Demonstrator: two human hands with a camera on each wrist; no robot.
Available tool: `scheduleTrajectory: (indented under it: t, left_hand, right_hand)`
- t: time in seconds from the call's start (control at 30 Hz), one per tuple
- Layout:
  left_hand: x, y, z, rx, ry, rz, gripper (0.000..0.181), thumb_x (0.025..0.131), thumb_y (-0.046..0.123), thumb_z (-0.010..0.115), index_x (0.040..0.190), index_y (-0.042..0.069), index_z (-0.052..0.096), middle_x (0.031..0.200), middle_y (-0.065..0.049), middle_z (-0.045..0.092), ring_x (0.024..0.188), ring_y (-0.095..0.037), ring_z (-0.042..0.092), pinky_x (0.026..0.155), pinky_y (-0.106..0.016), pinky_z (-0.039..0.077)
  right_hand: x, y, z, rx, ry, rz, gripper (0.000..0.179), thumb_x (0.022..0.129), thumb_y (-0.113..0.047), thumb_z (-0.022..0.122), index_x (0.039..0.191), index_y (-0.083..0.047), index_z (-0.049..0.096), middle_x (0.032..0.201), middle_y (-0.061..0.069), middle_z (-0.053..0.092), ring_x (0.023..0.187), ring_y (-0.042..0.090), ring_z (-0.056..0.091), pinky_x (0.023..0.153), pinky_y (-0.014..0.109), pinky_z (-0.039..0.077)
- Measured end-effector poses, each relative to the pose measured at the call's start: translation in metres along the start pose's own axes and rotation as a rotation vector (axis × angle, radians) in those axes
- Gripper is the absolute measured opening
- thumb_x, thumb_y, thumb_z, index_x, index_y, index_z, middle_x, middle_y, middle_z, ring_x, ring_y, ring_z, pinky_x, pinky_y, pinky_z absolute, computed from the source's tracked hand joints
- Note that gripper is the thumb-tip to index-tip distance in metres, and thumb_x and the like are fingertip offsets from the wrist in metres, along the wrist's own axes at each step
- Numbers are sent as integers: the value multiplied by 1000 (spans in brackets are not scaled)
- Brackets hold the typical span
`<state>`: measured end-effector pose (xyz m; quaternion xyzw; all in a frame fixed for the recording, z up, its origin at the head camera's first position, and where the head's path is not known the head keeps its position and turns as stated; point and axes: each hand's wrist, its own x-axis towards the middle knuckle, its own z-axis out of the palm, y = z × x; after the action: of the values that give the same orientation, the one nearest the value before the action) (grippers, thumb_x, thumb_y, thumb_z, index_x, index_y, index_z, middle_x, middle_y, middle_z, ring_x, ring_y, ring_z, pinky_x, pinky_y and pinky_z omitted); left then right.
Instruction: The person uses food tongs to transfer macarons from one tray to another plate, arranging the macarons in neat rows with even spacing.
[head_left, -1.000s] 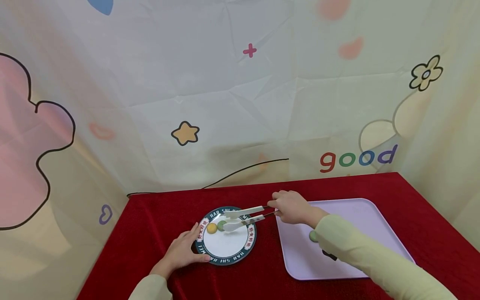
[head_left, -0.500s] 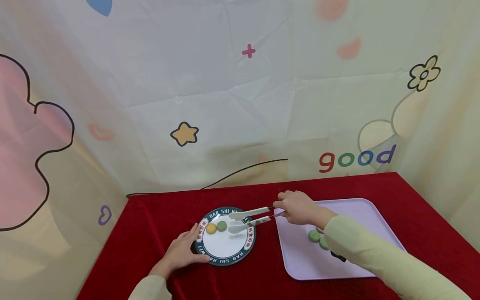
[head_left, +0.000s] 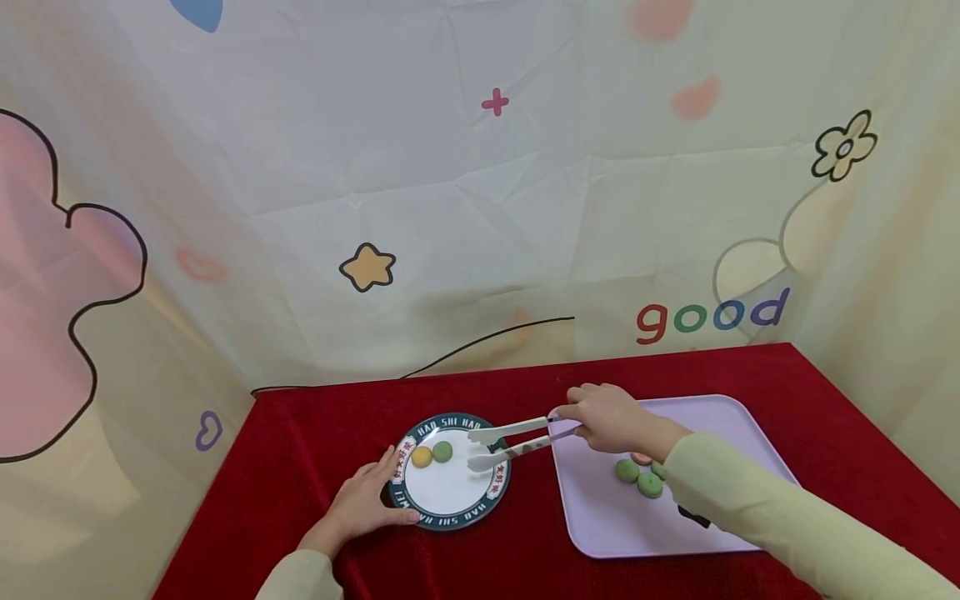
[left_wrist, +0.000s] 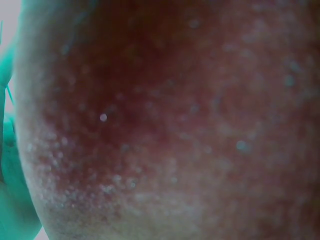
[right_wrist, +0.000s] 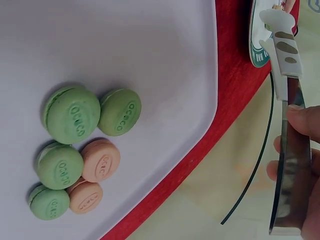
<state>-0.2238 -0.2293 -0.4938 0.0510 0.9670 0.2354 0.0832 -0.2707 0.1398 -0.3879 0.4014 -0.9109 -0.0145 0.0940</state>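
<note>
My right hand [head_left: 615, 418] grips a pair of tongs [head_left: 521, 427] with white tips and metal arms. The tips are spread apart over the right side of a white plate [head_left: 450, 496] with a dark green patterned rim, nothing between them. On that plate, a yellow macaron [head_left: 422, 457] and a green macaron [head_left: 442, 452] sit side by side at the upper left. My left hand [head_left: 360, 502] rests at the plate's left edge, thumb and fingers spread along the rim. A blurred surface fills most of the left wrist view.
A light purple tray [head_left: 600, 529] lies right of the plate, partly beneath my right forearm. In the right wrist view it bears several green macarons [right_wrist: 72, 116] and two pinkish-orange macarons [right_wrist: 101, 160]. Red cloth [head_left: 315, 433] covers the table; a printed curtain [head_left: 480, 208] hangs behind.
The tongs have drawn back to the right, away from the green macaron on the plate. My right arm has shifted right, uncovering more macarons on the tray. The left hand stays put.
</note>
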Motion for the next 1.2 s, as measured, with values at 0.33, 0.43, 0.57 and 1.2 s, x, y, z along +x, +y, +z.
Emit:
scheduleTrajectory:
  t: [0.33,0.43,0.57,1.2]
  left_hand:
    - [-1,2,-2,-3,-2,0,106,56,64,68,140,15,25,145,-7,26,126,-31,28,96,-56,33]
    - [-1,3,-2,-4,-1,-2,106,56,64,67,140,15,25,145,-7,27,126,-31,29,95,-56,33]
    - [-1,3,-2,-6,0,-1,107,56,64,67,140,15,25,145,-7,27,126,-31,29,95,-56,34]
    - [0,2,0,-2,-1,-8,108,55,65,67,140,15,25,144,-7,28,125,-30,29,92,-55,37]
  right_hand:
    - [-9,4,-4,-4,16,-23,26,72,-17,71,97,-16,65,75,-3,53,68,10,47,54,19,34]
    - [-12,6,-5,-8,30,-35,24,71,-16,71,94,-16,64,74,-3,52,68,10,46,54,19,33]
    - [-17,7,-6,0,51,-50,22,70,-15,71,91,-16,64,72,-3,51,67,10,45,52,19,31]
    - [-38,13,-14,39,12,2,23,71,-14,70,94,-14,65,77,-3,53,69,9,45,57,21,38]
